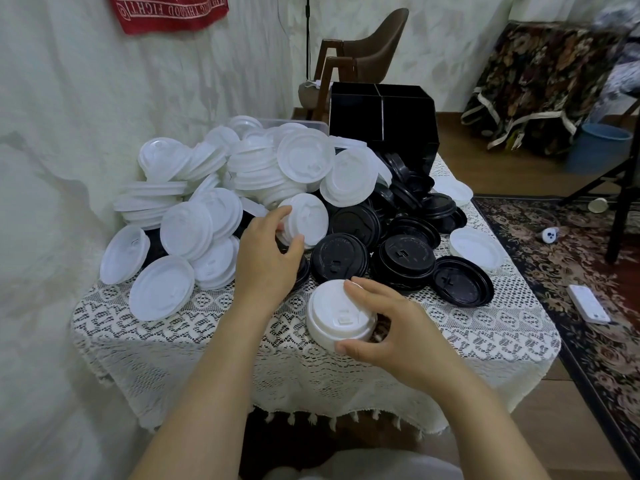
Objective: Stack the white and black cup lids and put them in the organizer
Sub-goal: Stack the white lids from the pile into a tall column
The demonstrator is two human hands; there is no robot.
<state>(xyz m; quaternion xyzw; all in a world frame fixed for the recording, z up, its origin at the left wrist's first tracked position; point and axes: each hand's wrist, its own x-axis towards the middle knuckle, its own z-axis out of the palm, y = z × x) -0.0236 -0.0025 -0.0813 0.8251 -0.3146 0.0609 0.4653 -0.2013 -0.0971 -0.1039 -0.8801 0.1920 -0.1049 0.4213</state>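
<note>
A big heap of white cup lids covers the table's left and back, and black cup lids lie piled at the centre right. My left hand pinches a tilted white lid at the heap's edge, between thumb and fingers. My right hand holds a short stack of white lids that sits on the cloth near the front, fingers on its top and thumb at its near rim. The black organizer with divided compartments stands at the back of the table, behind the black lids.
The small table wears a white lace cloth. A clear plastic box sits behind the white heap. A brown chair stands behind the table; a blue bucket and a white device are on the floor at right.
</note>
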